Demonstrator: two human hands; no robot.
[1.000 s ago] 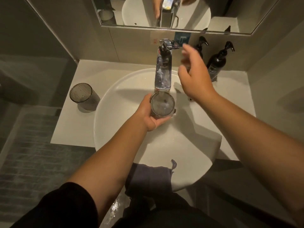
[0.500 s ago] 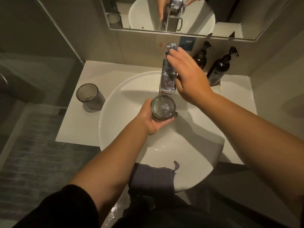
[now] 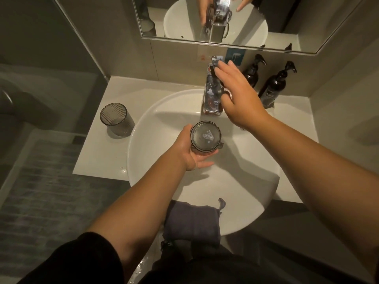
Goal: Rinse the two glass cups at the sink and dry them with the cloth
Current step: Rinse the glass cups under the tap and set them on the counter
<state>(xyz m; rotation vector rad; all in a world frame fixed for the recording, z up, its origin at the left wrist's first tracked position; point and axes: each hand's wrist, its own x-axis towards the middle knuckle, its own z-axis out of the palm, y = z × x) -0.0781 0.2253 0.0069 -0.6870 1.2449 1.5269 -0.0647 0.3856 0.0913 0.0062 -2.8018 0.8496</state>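
My left hand (image 3: 191, 153) grips a dark ribbed glass cup (image 3: 206, 135) upright over the white basin (image 3: 155, 160), just in front of the chrome tap (image 3: 212, 95). My right hand (image 3: 239, 97) lies on the tap's lever, fingers spread over it. No water stream shows under the spout. The second glass cup (image 3: 116, 118) stands upright on the counter, left of the basin. A grey cloth (image 3: 192, 223) hangs over the basin's near rim.
Two dark pump bottles (image 3: 273, 85) stand at the back right of the white counter (image 3: 98, 152). A mirror (image 3: 287, 21) runs above the tap. A glass partition is at the left, with grey floor tiles below.
My right hand came down from above the lever onto the tap. My left hand drew the cup slightly back from under the spout, and the water stream seen earlier is gone.
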